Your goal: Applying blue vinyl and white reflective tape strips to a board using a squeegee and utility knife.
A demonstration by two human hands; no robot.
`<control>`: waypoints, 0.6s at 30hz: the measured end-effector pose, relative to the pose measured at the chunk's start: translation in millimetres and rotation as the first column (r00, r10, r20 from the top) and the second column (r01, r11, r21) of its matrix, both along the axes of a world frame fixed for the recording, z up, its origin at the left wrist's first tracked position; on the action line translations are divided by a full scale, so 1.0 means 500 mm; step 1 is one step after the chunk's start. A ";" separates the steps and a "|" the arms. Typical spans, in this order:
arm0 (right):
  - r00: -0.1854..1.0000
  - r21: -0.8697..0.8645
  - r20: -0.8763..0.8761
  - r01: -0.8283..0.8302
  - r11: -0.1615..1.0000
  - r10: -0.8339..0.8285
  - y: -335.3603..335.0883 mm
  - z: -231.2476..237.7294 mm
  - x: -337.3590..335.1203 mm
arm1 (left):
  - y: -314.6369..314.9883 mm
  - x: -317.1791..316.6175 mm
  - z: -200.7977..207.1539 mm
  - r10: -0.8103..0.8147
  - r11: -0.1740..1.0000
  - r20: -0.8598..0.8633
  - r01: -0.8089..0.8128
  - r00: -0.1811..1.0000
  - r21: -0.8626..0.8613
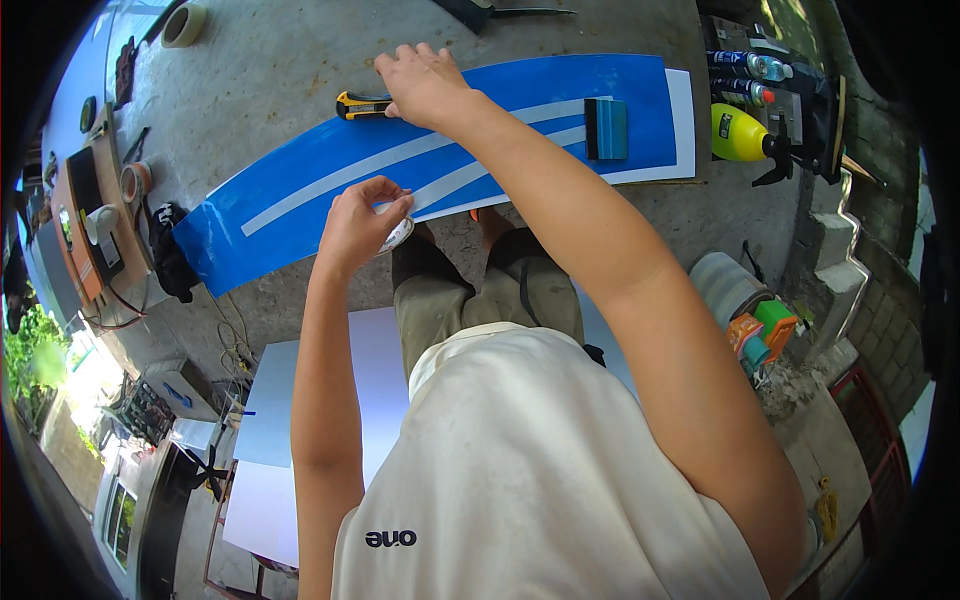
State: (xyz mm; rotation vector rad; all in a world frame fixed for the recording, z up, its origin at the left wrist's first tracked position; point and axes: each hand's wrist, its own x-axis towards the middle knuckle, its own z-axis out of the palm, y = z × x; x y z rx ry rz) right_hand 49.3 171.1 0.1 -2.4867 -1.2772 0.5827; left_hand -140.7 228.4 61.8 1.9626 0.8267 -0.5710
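Observation:
My left hand (366,222) is closed, thumb and fingers pinched at the edge of a white roll of tape (398,236), mostly hidden behind the hand. Beyond it lies a long curved blue panel (290,178). Two pale strips (350,170) run along the panel; the nearer one reaches back to my left hand. My right hand (425,88) is stretched over the panel's far edge with its fingers apart. Beside its thumb lies a yellow and black utility knife (362,105), one end partly covered by the hand. A blue squeegee with a dark edge (606,130) rests on the panel's right part.
White backing (683,125) shows past the panel's right end. Spray cans (740,66) and a yellow spray bottle (738,133) stand at the right. A tape roll (184,26) sits far left, a black cloth (172,250) near the left end. White sheets (275,400) lie behind my legs.

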 end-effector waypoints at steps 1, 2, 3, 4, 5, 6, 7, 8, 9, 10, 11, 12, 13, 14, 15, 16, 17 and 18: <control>1.000 0.001 -0.001 -0.002 1.000 0.002 0.006 -0.001 0.003 | 0.000 0.001 0.003 0.002 1.000 -0.001 -0.002 1.000 0.001; 0.998 -0.085 -0.042 -0.044 0.995 0.041 0.011 -0.002 0.005 | 0.000 0.005 0.007 0.034 0.998 0.015 -0.033 0.999 -0.054; 0.993 -0.167 -0.087 -0.097 0.981 0.083 0.015 -0.007 0.004 | -0.002 0.004 0.012 0.074 0.992 0.026 -0.071 0.997 -0.108; 0.992 -0.166 -0.090 -0.105 0.981 0.091 0.014 -0.013 0.003 | -0.002 0.005 0.013 0.081 0.991 0.024 -0.078 0.996 -0.108; 0.987 -0.110 -0.071 -0.149 0.983 0.142 0.006 -0.018 0.004 | -0.003 0.007 0.014 0.117 0.976 0.040 -0.107 0.992 -0.191; 0.980 -0.055 -0.051 -0.193 0.980 0.190 -0.002 -0.026 0.005 | -0.005 0.010 0.013 0.151 0.953 0.054 -0.131 0.987 -0.275; 0.980 -0.055 -0.052 -0.195 0.979 0.193 -0.008 -0.034 0.003 | -0.009 0.012 0.013 0.154 0.952 0.052 -0.134 0.987 -0.275; 0.979 0.007 -0.011 -0.204 0.979 0.204 -0.014 -0.042 0.002 | -0.014 0.014 0.014 0.163 0.939 0.055 -0.138 0.985 -0.315; 0.978 0.069 0.035 -0.210 0.975 0.208 -0.019 -0.045 0.004 | -0.015 0.018 0.016 0.169 0.925 0.062 -0.137 0.984 -0.354; 0.979 0.070 0.038 -0.204 0.977 0.201 -0.024 -0.047 0.007 | -0.018 0.021 0.017 0.163 0.926 0.065 -0.130 0.985 -0.353; 0.983 0.103 0.037 -0.184 0.978 0.181 -0.031 -0.050 0.010 | -0.021 0.022 0.018 0.207 0.895 0.099 -0.148 0.973 -0.422; 0.986 0.137 0.032 -0.166 0.977 0.163 -0.036 -0.042 0.010 | -0.025 0.019 0.017 0.256 0.857 0.126 -0.164 0.958 -0.489; 0.987 0.138 0.032 -0.158 0.978 0.155 -0.041 -0.035 0.017 | -0.026 0.019 0.015 0.248 0.858 0.126 -0.158 0.960 -0.488; 0.988 0.153 -0.107 -0.097 0.983 0.114 -0.047 -0.029 0.030 | -0.026 0.018 0.011 0.298 0.812 0.117 -0.187 0.948 -0.552; 0.967 0.159 -0.245 -0.035 0.987 0.073 -0.053 -0.010 0.044 | -0.025 0.018 0.011 0.346 0.760 0.103 -0.214 0.932 -0.614; 0.967 0.158 -0.246 -0.027 0.987 0.066 -0.070 0.013 0.060 | -0.022 0.021 0.013 0.340 0.760 0.101 -0.210 0.935 -0.615; 0.952 0.219 -0.306 0.088 0.972 -0.017 -0.096 0.038 0.078 | -0.018 0.026 0.017 0.342 0.718 0.034 -0.237 0.939 -0.654; 0.927 0.275 -0.364 0.204 0.940 -0.095 -0.128 0.069 0.100 | -0.017 0.034 0.022 0.339 0.676 -0.027 -0.263 0.941 -0.689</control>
